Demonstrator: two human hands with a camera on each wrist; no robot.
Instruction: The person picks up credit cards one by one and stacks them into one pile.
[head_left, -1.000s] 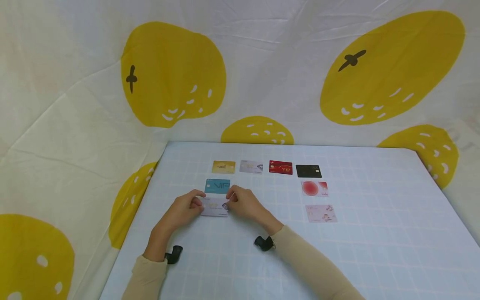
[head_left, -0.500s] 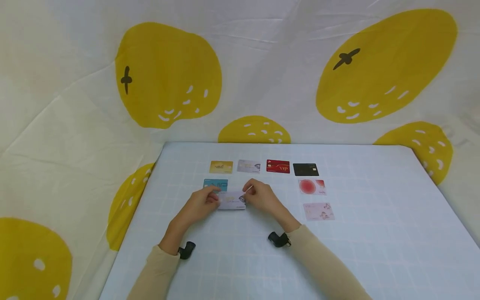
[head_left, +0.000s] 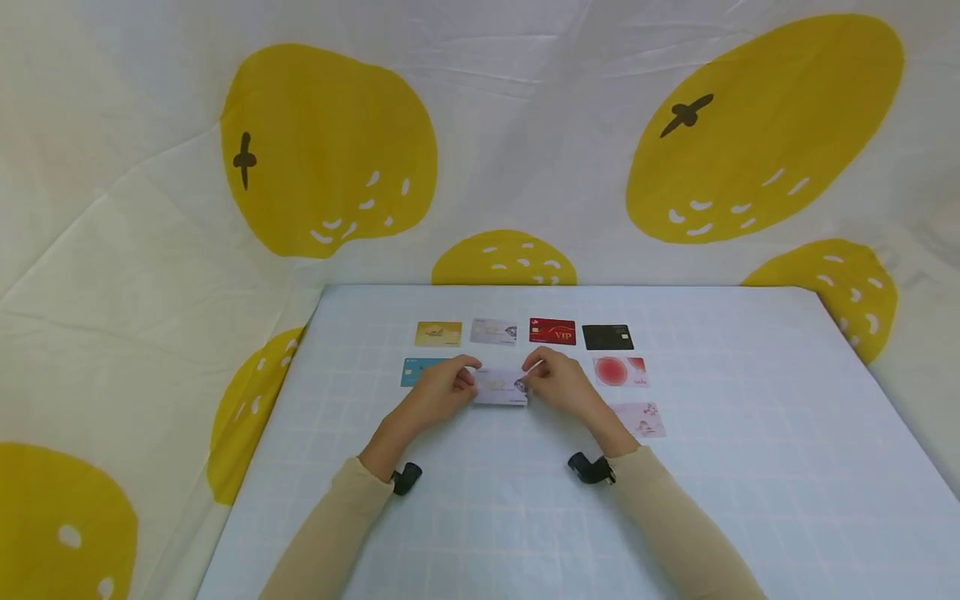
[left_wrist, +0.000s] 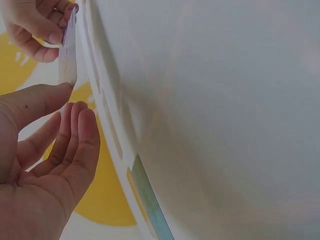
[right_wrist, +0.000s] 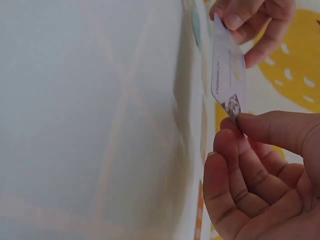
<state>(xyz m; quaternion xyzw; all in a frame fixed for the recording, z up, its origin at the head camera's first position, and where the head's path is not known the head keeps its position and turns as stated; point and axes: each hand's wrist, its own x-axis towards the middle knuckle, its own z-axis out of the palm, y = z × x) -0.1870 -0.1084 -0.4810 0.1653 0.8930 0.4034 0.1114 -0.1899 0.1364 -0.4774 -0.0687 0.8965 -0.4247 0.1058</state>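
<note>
A person's two hands hold one pale purple card up off the white table, near the middle of the far half. The left hand pinches the left end, and the right hand pinches the right end. On each hand the thumb is on the side of the card that faces the person, and a finger is behind it — so the fingers are close together, with just the card between them. The other fingers of both hands are bent. A small dark picture is on the card, right by the right thumb. Other cards lie flat around it. Behind it is a row of four: a gold card, a pale card with a dark corner, a red VIP card and a black card. A blue card is on the left, and the left hand hides part of it. On the right are a card with a big red circle and, nearer the person, a pink card — the right arm covers some of that one. The person has tan sleeves. At the back hangs a white cloth with big yellow fruits on it.
</note>
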